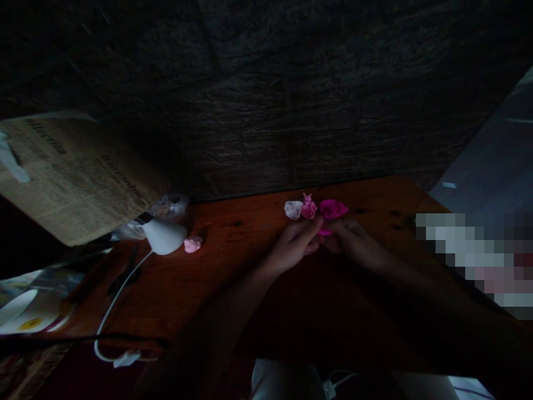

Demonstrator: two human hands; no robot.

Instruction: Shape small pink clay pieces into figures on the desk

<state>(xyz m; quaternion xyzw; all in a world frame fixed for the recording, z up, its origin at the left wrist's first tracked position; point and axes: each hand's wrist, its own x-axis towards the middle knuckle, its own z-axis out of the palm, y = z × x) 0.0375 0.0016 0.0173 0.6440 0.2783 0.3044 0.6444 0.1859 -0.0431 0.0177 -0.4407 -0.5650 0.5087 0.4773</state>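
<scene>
My left hand (296, 244) and my right hand (353, 240) meet over the far middle of a reddish wooden table (233, 278). Both pinch a small bright magenta piece (325, 232) between their fingertips. Just beyond the fingers lie three small clay-like shapes in a row: a whitish flower (293, 209), a pale pink one with a tiny figure on top (308, 208), and a magenta flower (332, 209). The scene is very dark.
A white lamp head (165, 235) with a white cable (114, 303) lies left of centre, a pink lump (192, 243) beside it. A newspaper sheet (70, 178) leans at the left over clear plastic bags (169, 206). A dark textured wall (291, 94) rises behind the table.
</scene>
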